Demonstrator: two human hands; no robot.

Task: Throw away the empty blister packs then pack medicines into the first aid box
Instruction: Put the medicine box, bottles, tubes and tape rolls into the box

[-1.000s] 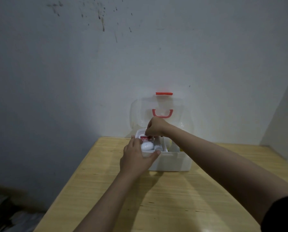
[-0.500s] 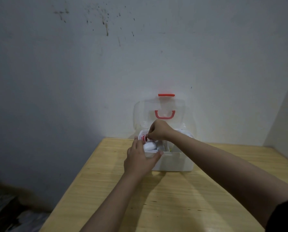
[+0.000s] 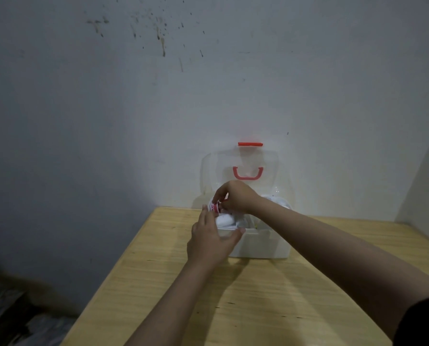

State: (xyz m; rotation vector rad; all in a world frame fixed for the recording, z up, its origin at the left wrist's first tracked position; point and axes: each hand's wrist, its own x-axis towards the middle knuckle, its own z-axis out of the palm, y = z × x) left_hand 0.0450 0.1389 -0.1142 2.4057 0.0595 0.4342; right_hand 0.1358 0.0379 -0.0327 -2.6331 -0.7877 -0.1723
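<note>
A white first aid box (image 3: 263, 244) stands on the wooden table near the wall, its clear lid (image 3: 248, 166) with red handle and red latch raised upright. My right hand (image 3: 235, 196) reaches over the box's left end and pinches a small white pack with a red label (image 3: 214, 208), tilted on edge. My left hand (image 3: 209, 239) grips the box's front left corner, thumb over the rim. White items (image 3: 224, 221) lie inside; the remaining contents are mostly hidden by my hands.
The wooden table (image 3: 245, 295) has its left edge running diagonally toward the lower left. A grey stained wall stands right behind the box, and a side wall closes the right. Dark clutter lies on the floor at the lower left.
My right hand has lifted slightly and turned the red-labelled pack from lying flat to standing on edge. My left hand stays on the box corner.
</note>
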